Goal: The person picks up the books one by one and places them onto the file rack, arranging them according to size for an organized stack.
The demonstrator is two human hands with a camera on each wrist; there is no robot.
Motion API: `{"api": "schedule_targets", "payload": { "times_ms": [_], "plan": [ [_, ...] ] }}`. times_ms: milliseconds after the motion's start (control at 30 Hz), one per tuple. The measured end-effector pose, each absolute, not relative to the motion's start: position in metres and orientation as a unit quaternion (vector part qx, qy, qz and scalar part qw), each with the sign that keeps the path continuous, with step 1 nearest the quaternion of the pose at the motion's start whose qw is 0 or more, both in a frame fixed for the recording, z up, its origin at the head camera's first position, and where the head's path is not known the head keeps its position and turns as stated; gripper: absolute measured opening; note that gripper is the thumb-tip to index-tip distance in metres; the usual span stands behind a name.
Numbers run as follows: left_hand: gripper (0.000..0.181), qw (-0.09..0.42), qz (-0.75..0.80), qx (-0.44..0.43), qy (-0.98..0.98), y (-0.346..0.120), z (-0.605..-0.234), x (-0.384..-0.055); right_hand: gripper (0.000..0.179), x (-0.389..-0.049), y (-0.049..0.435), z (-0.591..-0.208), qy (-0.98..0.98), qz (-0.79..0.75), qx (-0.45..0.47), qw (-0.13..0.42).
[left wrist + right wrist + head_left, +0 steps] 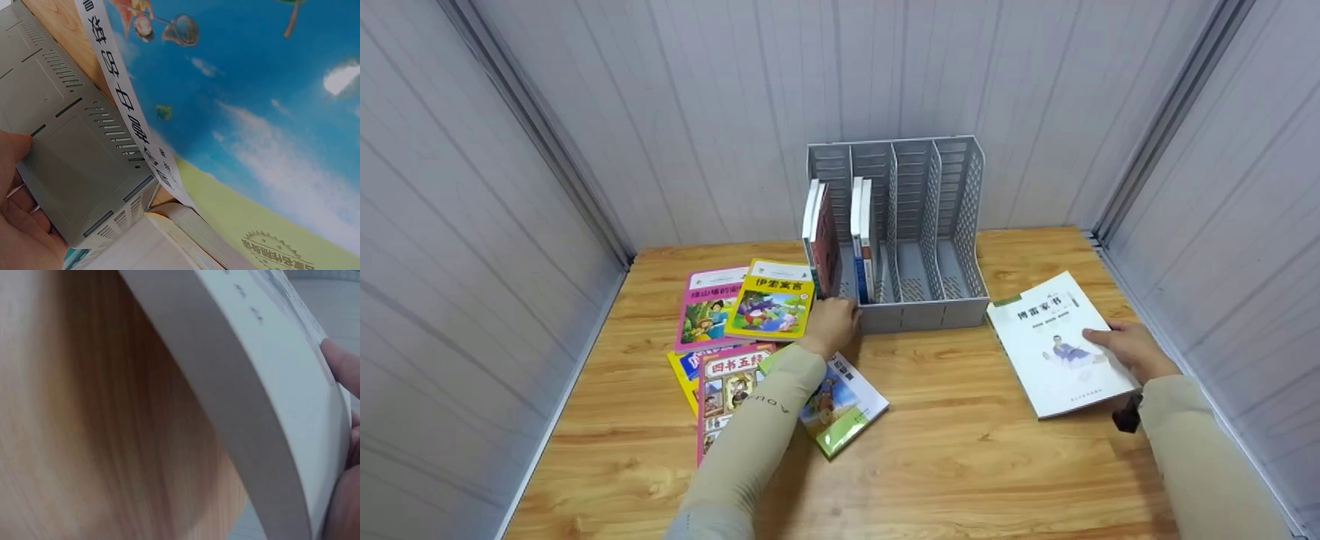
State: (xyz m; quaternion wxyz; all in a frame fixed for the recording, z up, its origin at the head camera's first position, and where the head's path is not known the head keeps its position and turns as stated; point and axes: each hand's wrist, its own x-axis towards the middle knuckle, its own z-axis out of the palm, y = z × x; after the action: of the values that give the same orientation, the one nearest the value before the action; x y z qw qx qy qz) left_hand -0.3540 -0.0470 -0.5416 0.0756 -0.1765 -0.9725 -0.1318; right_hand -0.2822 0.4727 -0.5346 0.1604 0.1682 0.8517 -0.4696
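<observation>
In the head view my left hand is at the front left corner of a grey book rack. The left wrist view shows that hand gripping the rack's edge, its thumb on the front panel. At the right, my right hand holds a white paperback book by its right side, thumb on the cover; the book looks slightly raised and tilted. The right wrist view shows the book's page edge up close. A dark red book and a white one stand in the rack's leftmost compartment.
Two slim white-edged books stand in the second compartment. Left of the rack lie a yellow book, a pink book and a red-bordered book, overlapping. A blue-green book lies under my left forearm. Panelled walls enclose the wooden table.
</observation>
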Motion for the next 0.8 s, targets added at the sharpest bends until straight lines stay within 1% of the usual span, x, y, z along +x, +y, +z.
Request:
{"api": "schedule_targets", "payload": {
  "times_ms": [100,300,433,533,633,700,800],
  "plan": [
    [0.028,0.069,-0.136,-0.176,-0.973,-0.047,-0.542,-0.355,0.093,-0.283,0.472,-0.53,0.839,-0.492,0.186,0.142],
    [0.027,0.051,-0.136,-0.184,-0.972,-0.05,-0.54,-0.357,0.087,-0.283,0.465,-0.525,0.816,-0.524,0.232,0.074],
    [0.029,0.017,-0.147,-0.176,-0.973,-0.052,-0.534,-0.358,0.083,-0.286,0.457,-0.52,0.794,-0.553,0.251,0.032],
    [0.031,0.001,-0.171,-0.172,-0.97,-0.054,-0.529,-0.358,0.081,-0.288,0.452,-0.514,0.777,-0.572,0.261,0.012],
    [0.035,0.007,-0.206,-0.174,-0.963,-0.056,-0.522,-0.358,0.084,-0.288,0.447,-0.506,0.768,-0.582,0.267,-0.005],
    [0.036,0.024,-0.232,-0.178,-0.956,-0.057,-0.517,-0.357,0.084,-0.289,0.442,-0.501,0.763,-0.588,0.267,-0.022],
    [0.033,0.057,-0.263,-0.192,-0.944,-0.059,-0.51,-0.356,0.082,-0.288,0.433,-0.492,0.743,-0.62,0.244,-0.059]
  ]
}}
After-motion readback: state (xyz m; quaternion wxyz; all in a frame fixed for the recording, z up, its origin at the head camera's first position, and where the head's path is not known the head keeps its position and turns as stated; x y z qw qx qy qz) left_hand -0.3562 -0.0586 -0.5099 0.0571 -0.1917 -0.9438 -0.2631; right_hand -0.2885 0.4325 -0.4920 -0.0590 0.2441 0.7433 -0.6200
